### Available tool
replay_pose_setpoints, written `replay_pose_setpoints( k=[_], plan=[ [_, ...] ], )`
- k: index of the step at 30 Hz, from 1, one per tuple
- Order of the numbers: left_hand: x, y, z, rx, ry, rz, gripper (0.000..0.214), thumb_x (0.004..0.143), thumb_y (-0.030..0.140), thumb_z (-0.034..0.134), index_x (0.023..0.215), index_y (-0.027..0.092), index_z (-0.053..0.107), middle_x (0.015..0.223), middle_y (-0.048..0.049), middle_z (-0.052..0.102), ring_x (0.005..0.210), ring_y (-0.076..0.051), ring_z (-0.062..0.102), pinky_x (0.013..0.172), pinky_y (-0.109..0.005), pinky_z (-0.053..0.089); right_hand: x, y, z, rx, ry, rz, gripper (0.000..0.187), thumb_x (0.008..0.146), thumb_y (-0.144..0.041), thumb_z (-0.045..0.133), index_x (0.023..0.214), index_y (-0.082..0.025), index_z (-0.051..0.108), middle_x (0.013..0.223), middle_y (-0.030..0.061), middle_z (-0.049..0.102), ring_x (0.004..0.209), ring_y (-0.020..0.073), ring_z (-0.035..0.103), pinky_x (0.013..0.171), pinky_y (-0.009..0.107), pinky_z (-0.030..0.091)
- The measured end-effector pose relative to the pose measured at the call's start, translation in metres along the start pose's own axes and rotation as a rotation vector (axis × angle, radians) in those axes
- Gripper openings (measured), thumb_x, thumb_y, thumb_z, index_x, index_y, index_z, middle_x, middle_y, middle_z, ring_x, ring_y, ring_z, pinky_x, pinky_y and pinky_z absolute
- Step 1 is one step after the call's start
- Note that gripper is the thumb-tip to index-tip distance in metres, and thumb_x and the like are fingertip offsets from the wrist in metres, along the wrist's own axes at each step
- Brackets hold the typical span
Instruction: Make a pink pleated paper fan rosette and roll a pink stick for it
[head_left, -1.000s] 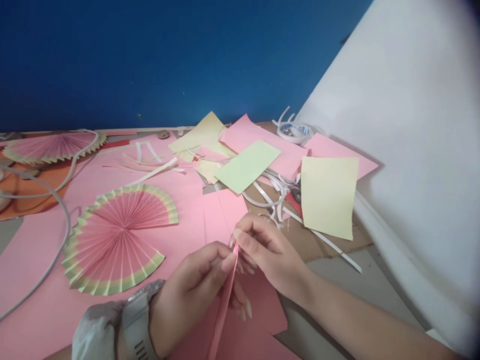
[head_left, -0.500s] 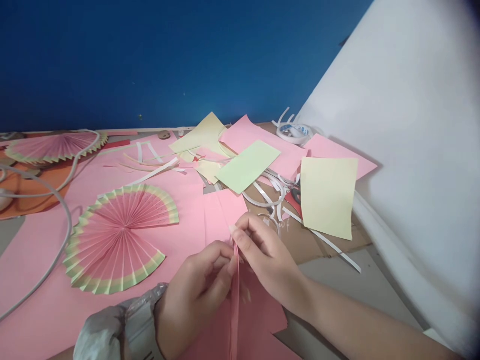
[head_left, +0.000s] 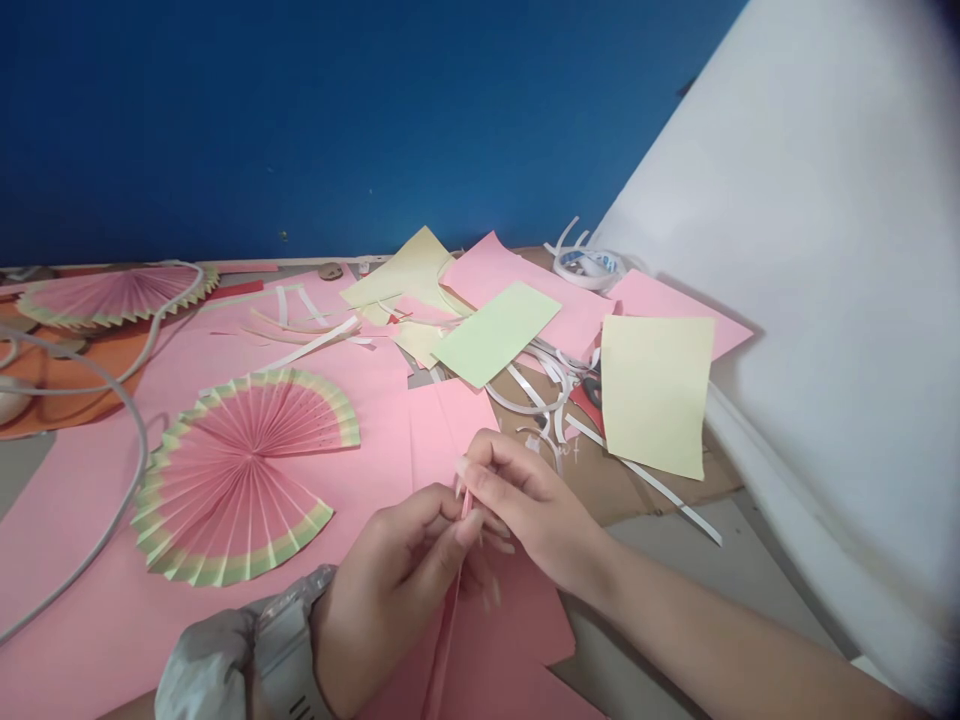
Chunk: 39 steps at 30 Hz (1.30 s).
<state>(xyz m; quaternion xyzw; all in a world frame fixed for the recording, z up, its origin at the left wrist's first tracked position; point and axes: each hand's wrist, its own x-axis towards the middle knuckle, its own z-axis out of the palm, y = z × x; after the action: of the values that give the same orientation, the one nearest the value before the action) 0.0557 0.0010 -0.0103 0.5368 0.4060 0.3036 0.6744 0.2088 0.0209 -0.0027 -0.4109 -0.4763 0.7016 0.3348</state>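
Note:
A narrow folded strip of pink paper [head_left: 445,640] runs from between my fingers down toward the bottom edge of the view. My left hand [head_left: 401,565] pinches it with thumb and forefinger. Just above, my right hand [head_left: 517,500] pinches the strip's upper end, its fingertips close to the left thumb. Behind both hands lie pink paper sheets [head_left: 525,625]. To the left rests a pleated paper fan [head_left: 247,470], pink inside with a yellow and green rim, spread almost into a full circle. The far tip of the strip is partly hidden by my fingers.
A second pleated fan [head_left: 112,295] lies at the far left near a white cable [head_left: 139,430]. Beyond my hands are a green sheet [head_left: 497,333], a pale yellow sheet [head_left: 658,395], scissors [head_left: 592,388], white strips [head_left: 667,495] and a tape roll [head_left: 589,265]. A blue wall stands behind.
The lower part of the folded pink strip has swung left and now slants. My left thumb has shifted slightly up and over the strip, nearer my right fingers.

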Motion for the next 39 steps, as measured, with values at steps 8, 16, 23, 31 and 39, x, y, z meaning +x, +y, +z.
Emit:
replay_pose_setpoints(
  k=[8, 16, 23, 31, 39],
  plan=[
    [-0.001, 0.002, -0.002, -0.011, -0.061, -0.016, 0.030, 0.093, 0.036, 0.041, 0.071, 0.018, 0.050, 0.058, -0.0023, 0.065, 0.052, -0.012, 0.061, 0.055, -0.023, 0.048, -0.004, -0.010, -0.002, -0.238, -0.042, 0.014, 0.034, 0.095, -0.034, 0.039, 0.064, -0.020, 0.040, 0.058, -0.0052, 0.044, 0.053, 0.0093, 0.042, 0.055, 0.022, 0.034],
    [-0.002, 0.009, -0.006, -0.121, -0.162, -0.131, 0.029, 0.092, 0.036, 0.044, 0.070, 0.018, 0.047, 0.054, 0.0015, 0.062, 0.048, -0.010, 0.060, 0.054, -0.021, 0.046, -0.007, -0.016, -0.005, -0.497, -0.086, 0.036, 0.034, 0.097, -0.032, 0.030, 0.066, -0.020, 0.036, 0.063, -0.0048, 0.038, 0.059, 0.0105, 0.036, 0.053, 0.024, 0.028],
    [-0.003, 0.015, -0.009, -0.213, -0.210, -0.213, 0.033, 0.091, 0.037, 0.045, 0.065, 0.017, 0.049, 0.056, 0.0012, 0.062, 0.049, -0.008, 0.058, 0.056, -0.020, 0.047, -0.010, -0.012, -0.005, -0.451, -0.136, -0.012, 0.031, 0.094, -0.032, 0.036, 0.067, -0.019, 0.039, 0.060, -0.0062, 0.035, 0.056, 0.0090, 0.032, 0.052, 0.022, 0.027],
    [-0.002, 0.009, -0.004, -0.213, -0.208, -0.205, 0.028, 0.091, 0.038, 0.046, 0.074, 0.016, 0.051, 0.059, -0.0022, 0.067, 0.051, -0.012, 0.063, 0.052, -0.022, 0.047, -0.010, -0.018, -0.010, -0.475, -0.107, 0.060, 0.029, 0.093, -0.035, 0.040, 0.069, -0.019, 0.042, 0.063, -0.0049, 0.042, 0.057, 0.0097, 0.036, 0.053, 0.023, 0.028],
    [-0.003, 0.015, -0.005, -0.262, -0.181, -0.196, 0.034, 0.093, 0.037, 0.042, 0.072, 0.015, 0.056, 0.061, -0.0044, 0.068, 0.054, -0.014, 0.065, 0.057, -0.024, 0.048, -0.007, -0.019, -0.015, -0.303, -0.019, -0.097, 0.033, 0.093, -0.038, 0.044, 0.066, -0.019, 0.038, 0.061, -0.0059, 0.035, 0.056, 0.0091, 0.033, 0.054, 0.023, 0.029]
  ],
)
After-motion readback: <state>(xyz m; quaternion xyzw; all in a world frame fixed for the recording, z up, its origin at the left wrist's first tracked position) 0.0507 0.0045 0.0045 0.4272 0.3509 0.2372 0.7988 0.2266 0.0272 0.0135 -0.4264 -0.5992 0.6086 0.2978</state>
